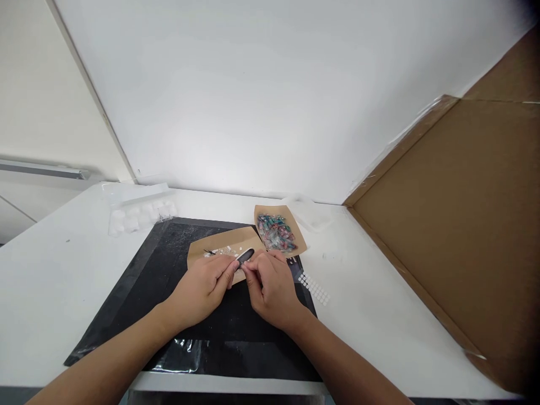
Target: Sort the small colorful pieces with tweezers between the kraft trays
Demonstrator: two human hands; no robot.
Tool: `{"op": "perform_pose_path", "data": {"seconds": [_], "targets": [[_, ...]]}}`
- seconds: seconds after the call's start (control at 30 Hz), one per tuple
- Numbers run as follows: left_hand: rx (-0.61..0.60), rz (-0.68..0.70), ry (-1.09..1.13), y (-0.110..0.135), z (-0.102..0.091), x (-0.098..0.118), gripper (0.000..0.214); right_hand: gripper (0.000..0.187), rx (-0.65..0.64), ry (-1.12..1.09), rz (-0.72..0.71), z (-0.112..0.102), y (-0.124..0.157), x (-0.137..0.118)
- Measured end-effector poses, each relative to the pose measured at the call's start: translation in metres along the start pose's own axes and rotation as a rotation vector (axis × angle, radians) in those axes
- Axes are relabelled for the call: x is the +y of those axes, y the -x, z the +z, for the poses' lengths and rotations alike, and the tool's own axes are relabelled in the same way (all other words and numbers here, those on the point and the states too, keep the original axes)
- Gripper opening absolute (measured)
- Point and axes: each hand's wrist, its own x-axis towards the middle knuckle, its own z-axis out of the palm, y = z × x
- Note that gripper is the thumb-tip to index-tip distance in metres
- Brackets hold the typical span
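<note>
Both hands meet over a black mat (139,281) on a white table (379,315). My left hand (202,287) has its fingers curled and pinches the end of a small dark oblong piece (244,256). My right hand (270,284) is closed too, with fingertips pinched at the same piece. Just behind the hands lies a brown paper sheet (223,244) with small white bits and a thin black tool (208,252) on it. A second brown paper sheet (295,222) to the right holds a heap of small multicoloured pieces (276,232).
A clear plastic tray with round cells (139,214) stands at the back left, and a clear lid (312,214) at the back right. A grid of small white dots (314,288) lies at the mat's right edge. A large cardboard sheet (455,225) leans at the right.
</note>
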Motion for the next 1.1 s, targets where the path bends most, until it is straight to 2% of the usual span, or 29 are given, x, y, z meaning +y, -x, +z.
{"op": "perform_pose_path", "data": {"seconds": [0.17,0.33,0.47,0.6,0.8,1.0,1.1], "targets": [[0.019,-0.012,0.027,0.0,0.0,0.0012,0.042,0.016,0.083,0.066,0.051,0.0004,-0.0021,-0.0013],[0.014,-0.022,0.002,0.0009,-0.0017,0.0015,0.042,0.016,-0.021,0.043,-0.028,0.0018,-0.0016,-0.0019],[0.013,-0.043,0.023,0.0011,-0.0048,0.0021,0.044,0.016,0.07,0.093,0.021,0.0013,-0.0029,-0.0023],[0.003,-0.055,0.019,0.0016,-0.0068,0.0028,0.044,0.016,-0.005,0.05,-0.047,0.001,-0.0022,-0.0044],[0.018,-0.046,0.052,0.0026,-0.0075,0.0046,0.044,0.016,0.095,0.068,0.032,0.0013,-0.003,0.0],[0.021,-0.031,0.042,0.0019,-0.0063,0.0048,0.044,0.013,0.046,-0.033,-0.015,0.0008,-0.0016,-0.0018],[0.029,-0.039,0.053,0.002,-0.0063,0.006,0.044,0.01,0.055,-0.028,0.019,-0.002,-0.0023,-0.002]]}}
